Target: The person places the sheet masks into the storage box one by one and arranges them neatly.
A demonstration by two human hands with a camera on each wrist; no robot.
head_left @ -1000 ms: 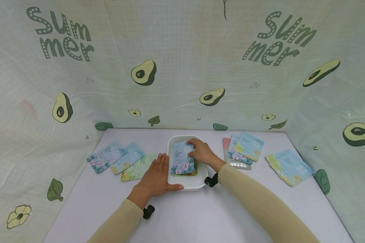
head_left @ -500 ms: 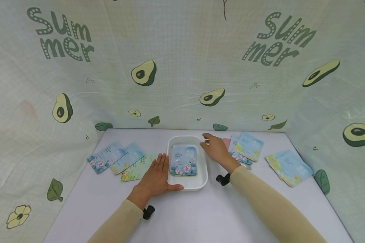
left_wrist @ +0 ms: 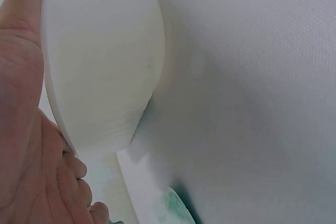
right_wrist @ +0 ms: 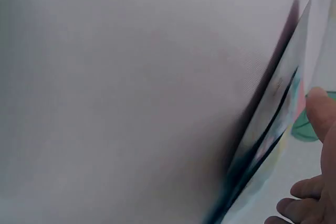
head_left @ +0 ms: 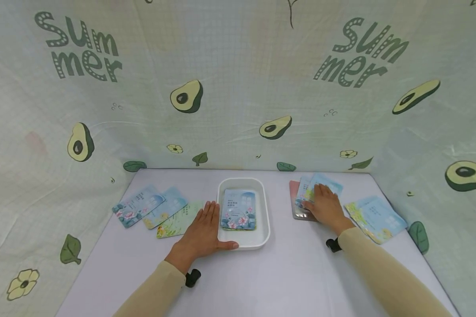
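My left hand (head_left: 201, 232) lies flat along the left side of a white plastic tray (head_left: 265, 220), fingers straight, thumb stretched over its front rim. The left wrist view shows the palm against the tray's outer wall (left_wrist: 105, 66). Inside the tray, a flat blue packet (head_left: 239, 209) printed with pink flowers tops a small stack. Over on the right, my right hand (head_left: 326, 208) reaches over overlapping flat packets, its fingers extended above a blue and yellow packet (head_left: 335, 184). A silver-backed packet with a pink end (head_left: 301, 214) lies beneath. In the right wrist view, the thumb is beside the packets' edges (right_wrist: 268, 135).
Left of the tray, a fan of packets holds a floral blue one (head_left: 136, 206), a blue-yellow one (head_left: 167, 206) and a green one (head_left: 178, 220). Another overlapping group of blue packets (head_left: 377, 218) sits at the far right. A printed cloth (head_left: 230, 66) hangs behind the table.
My right hand has let go of the floral blue packet in the tray and moved right, over the packets there. My left hand has stayed at the tray.
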